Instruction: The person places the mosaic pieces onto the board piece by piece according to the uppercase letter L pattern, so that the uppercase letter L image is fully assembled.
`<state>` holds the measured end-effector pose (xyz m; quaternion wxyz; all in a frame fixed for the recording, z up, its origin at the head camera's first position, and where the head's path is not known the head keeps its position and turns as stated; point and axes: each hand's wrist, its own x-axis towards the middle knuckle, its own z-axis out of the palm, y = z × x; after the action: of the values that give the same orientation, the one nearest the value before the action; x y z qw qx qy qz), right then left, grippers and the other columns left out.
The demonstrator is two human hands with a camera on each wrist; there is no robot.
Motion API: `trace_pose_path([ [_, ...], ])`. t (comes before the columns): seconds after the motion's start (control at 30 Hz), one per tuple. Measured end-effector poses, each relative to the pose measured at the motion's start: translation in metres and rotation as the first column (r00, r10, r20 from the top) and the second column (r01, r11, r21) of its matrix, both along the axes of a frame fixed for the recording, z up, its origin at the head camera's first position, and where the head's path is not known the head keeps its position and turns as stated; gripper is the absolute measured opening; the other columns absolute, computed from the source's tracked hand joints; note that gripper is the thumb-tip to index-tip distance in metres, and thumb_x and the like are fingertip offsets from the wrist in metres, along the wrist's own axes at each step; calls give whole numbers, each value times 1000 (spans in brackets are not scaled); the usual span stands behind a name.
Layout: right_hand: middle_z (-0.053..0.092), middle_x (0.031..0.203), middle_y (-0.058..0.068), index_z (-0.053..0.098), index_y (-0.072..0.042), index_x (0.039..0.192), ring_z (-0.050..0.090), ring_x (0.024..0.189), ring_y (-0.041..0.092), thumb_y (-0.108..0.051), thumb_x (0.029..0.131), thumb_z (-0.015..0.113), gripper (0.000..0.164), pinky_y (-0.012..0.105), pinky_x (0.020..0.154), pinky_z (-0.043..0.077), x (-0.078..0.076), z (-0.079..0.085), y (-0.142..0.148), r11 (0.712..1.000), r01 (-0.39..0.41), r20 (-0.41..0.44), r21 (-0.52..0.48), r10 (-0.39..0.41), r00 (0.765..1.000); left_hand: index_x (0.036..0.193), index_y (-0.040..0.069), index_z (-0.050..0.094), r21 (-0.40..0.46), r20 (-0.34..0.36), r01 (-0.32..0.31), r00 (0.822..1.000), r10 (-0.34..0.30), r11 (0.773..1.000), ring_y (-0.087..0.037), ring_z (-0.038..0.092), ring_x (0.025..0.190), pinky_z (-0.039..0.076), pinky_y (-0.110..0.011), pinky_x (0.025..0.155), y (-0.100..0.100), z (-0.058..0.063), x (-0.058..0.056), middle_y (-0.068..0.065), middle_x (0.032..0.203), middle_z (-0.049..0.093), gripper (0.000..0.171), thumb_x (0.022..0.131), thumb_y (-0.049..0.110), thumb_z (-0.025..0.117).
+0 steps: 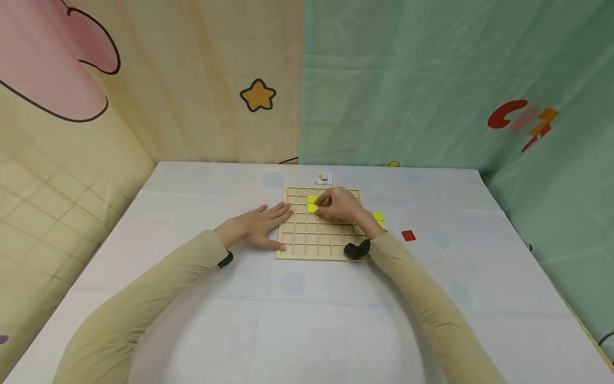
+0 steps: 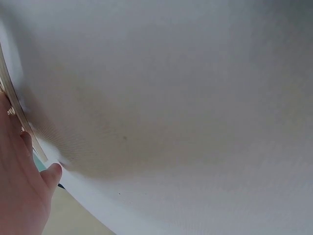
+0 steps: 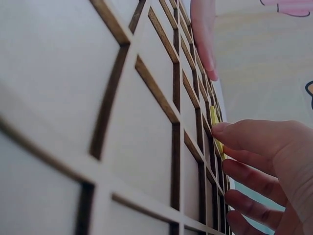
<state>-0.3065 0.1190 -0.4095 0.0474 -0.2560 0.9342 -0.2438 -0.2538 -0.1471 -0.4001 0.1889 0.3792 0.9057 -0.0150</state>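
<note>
A wooden grid board [image 1: 299, 237] lies on the table, its square cells divided by raised strips. Two yellow square tiles, a far one [image 1: 312, 199] and a near one [image 1: 313, 208], sit one behind the other in its upper part. My right hand [image 1: 340, 204] reaches over the board and pinches the near tile between thumb and fingers. In the right wrist view the thumb [image 3: 239, 133] lies against the yellow edge [image 3: 215, 120]. Fingers spread, my left hand [image 1: 261, 225] rests at the board's left edge, fingertips on its rim.
More yellow tiles [image 1: 378, 216] lie right of the board, partly hidden by the right wrist. A red tile [image 1: 409, 235] is farther right. Behind the board lies a small printed grid card [image 1: 323, 178] with coloured cells. Curtains [image 1: 384, 80] hang along the table's back edge.
</note>
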Motion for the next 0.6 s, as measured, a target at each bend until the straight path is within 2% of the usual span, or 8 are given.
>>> trace_pose_path([
  [0.33, 74, 106, 3, 76, -12, 104, 60, 78, 16, -28, 83, 75, 26, 28, 70, 47, 2, 2, 0, 1000, 0, -3, -13, -1, 1000, 155, 10, 0, -2, -5, -4, 1000, 4, 1000, -25, -4, 151, 9, -56, 119, 0, 1, 0, -9, 163, -6, 99, 89, 67, 47],
  [0.6, 73, 107, 4, 74, -14, 108, 63, 90, 19, -33, 84, 74, 31, 34, 77, 52, 5, 7, 7, 999, 30, 7, -23, -29, 1000, 155, 10, 1, -12, -6, -5, 1000, 5, 1000, -26, -3, 151, 9, -56, 119, 2, 2, 2, -10, 163, -6, 99, 89, 66, 48],
])
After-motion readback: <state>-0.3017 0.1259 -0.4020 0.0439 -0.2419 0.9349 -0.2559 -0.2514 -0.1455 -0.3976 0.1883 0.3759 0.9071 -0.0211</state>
